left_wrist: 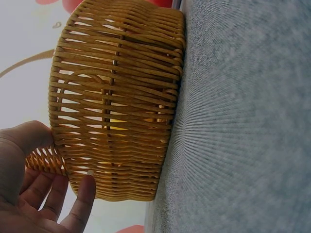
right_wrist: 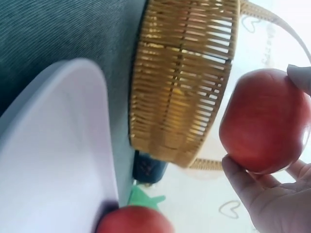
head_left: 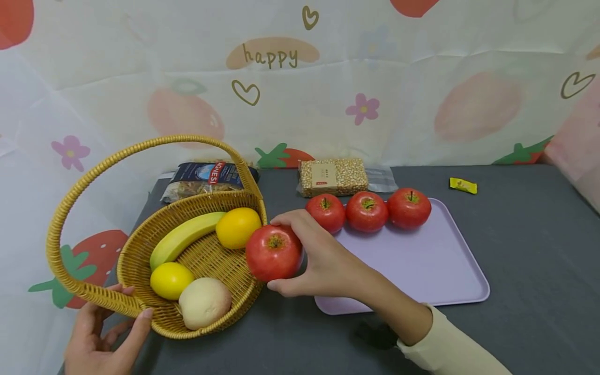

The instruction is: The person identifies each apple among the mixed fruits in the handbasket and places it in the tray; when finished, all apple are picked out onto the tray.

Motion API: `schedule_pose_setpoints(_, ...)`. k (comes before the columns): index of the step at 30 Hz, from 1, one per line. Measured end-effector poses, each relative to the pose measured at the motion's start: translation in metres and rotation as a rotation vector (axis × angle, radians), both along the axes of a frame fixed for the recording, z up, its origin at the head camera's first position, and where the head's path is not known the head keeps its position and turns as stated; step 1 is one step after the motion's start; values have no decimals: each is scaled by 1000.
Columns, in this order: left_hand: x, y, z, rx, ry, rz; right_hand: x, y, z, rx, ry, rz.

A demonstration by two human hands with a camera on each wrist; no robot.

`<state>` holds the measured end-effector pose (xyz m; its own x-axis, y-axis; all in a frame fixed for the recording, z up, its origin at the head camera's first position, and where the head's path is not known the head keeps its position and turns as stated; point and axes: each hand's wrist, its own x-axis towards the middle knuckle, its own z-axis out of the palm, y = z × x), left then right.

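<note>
My right hand [head_left: 328, 260] holds a red apple [head_left: 271, 258] between thumb and fingers, raised beside the right rim of a wicker basket [head_left: 203, 263]. In the right wrist view the apple [right_wrist: 265, 121] is off the table. My left hand [head_left: 105, 336] grips the basket at its near left, where the handle [head_left: 63, 219] joins the rim. Inside the basket lie a banana [head_left: 183, 239], an orange [head_left: 238, 228], a yellow lemon [head_left: 171, 280] and a pale peach [head_left: 205, 303]. Three more red apples, one of them the middle apple [head_left: 366, 212], sit along the far edge of a lilac tray [head_left: 403, 271].
Behind the basket lies a dark pasta bag [head_left: 206, 179]. A vacuum-packed block of grains [head_left: 334, 176] lies behind the apples. At the back right is a small yellow wrapped candy [head_left: 463, 185]. A printed cloth [head_left: 300, 114] hangs behind the grey table [head_left: 539, 260].
</note>
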<state>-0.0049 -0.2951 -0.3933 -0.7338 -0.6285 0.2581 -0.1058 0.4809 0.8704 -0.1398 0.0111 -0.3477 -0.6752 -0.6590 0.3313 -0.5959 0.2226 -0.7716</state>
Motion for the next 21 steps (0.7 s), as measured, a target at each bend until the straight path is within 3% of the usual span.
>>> schedule_pose_setpoints(21,0,1,0,-3,-4,8,-6,38,-13,60,-12,-160)
